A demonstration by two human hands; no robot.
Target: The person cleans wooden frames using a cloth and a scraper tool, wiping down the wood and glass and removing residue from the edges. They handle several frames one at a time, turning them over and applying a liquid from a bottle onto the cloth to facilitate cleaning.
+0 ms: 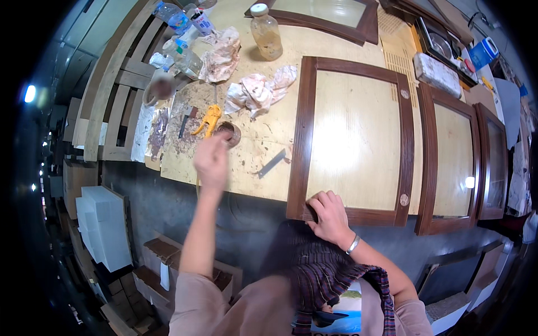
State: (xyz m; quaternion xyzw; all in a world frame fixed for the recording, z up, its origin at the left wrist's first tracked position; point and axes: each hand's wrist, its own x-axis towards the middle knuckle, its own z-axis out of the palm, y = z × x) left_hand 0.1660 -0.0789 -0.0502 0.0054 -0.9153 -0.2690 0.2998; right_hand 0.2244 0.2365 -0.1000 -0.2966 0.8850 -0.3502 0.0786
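Note:
A brown wooden cabinet door (302,134) with a clear pane lies at the table's near edge. My right hand (332,219) grips its near left corner, fingers bent over the frame. To the left, my left hand (212,162) hovers blurred at a small round tub (235,134) of brown paste. Its fingers are curled together at the tub's mouth; whatever they hold is too smeared to make out. Just beyond it lies a yellow spray gun (211,116), beside a small dark-handled scraper (184,125). A flat metal blade (272,163) rests between the tub and the door.
Stained rags (260,92) and a capped glass jar (267,33) stand farther back, with plastic bottles (174,19) at the far left. More framed doors (426,162) lean along the right. A wooden pallet (120,84) borders the left side. Cardboard boxes (162,255) sit below.

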